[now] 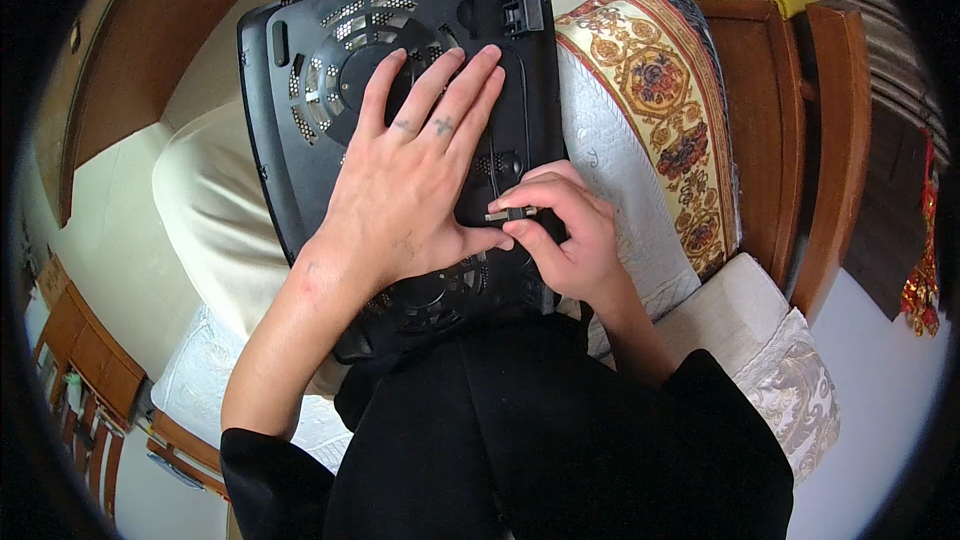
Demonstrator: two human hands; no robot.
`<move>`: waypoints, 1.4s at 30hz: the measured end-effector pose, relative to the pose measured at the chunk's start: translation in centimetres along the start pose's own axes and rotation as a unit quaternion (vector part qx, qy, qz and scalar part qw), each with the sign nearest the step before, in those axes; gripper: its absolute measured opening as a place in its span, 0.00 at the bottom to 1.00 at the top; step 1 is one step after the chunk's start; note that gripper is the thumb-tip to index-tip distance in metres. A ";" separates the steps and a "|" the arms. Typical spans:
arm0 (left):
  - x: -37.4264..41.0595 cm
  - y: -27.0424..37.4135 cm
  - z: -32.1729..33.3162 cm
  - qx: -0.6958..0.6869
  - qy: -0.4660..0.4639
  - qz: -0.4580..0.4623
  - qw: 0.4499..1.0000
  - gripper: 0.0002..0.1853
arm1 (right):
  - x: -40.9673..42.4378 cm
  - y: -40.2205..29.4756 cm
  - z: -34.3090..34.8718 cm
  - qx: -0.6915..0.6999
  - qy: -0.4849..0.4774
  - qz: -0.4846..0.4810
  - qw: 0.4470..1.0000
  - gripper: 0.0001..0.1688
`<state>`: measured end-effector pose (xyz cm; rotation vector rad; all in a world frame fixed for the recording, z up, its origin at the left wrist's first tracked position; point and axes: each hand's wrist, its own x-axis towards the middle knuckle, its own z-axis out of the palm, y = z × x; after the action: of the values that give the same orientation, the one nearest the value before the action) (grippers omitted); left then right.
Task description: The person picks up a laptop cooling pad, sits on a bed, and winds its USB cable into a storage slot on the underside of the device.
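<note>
A black plastic laptop cooling pad (292, 180) lies across the lap with its underside up, showing round fan grilles and a fold-out foot at the top right. My left hand (412, 172) rests flat on it, fingers spread over the large fan, thumb pointing right. Near the pad's right edge, my right hand (574, 229) pinches a small black USB connector (516, 214) between thumb and fingers; its metal end points left, just above the left thumb. A thin black cable (525, 105) runs along the pad's underside, down towards the right hand.
A wooden seat with an armrest (836, 157) stands at the right, with a patterned cushion (652, 82) and a white quilted cover (592, 120) beside the pad. Brown wooden furniture (142, 37) is at the upper left. Tiled floor (124, 262) shows at the left.
</note>
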<state>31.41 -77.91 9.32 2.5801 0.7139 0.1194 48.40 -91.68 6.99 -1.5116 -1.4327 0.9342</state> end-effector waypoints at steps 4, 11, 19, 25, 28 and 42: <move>0.4 -0.3 -0.3 0.003 -0.007 0.009 1.000 0.63 | 0.0 -0.2 0.2 -0.001 0.008 -0.014 1.000 0.11; 1.6 -0.7 -0.9 0.031 -0.037 0.042 0.998 0.62 | 0.0 0.1 0.3 0.028 0.015 -0.019 0.999 0.13; 2.7 -1.1 -0.9 0.045 -0.071 0.044 0.996 0.69 | -0.2 0.3 0.5 0.052 0.033 -0.011 0.998 0.12; 3.3 -0.8 -1.3 0.063 -0.090 0.045 0.993 0.69 | -0.3 0.2 0.4 0.065 0.041 -0.011 0.997 0.12; 3.4 -0.7 -1.2 0.080 -0.097 0.050 0.991 0.70 | -0.3 0.3 0.6 0.068 0.051 -0.021 0.996 0.12; 3.0 -1.0 -1.0 0.106 -0.074 0.068 0.989 0.65 | -0.3 0.0 0.7 0.070 0.052 -0.036 0.996 0.15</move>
<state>33.29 -75.24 9.68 2.8031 0.5203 -0.1098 47.76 -91.90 6.67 -1.3752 -1.3115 0.8804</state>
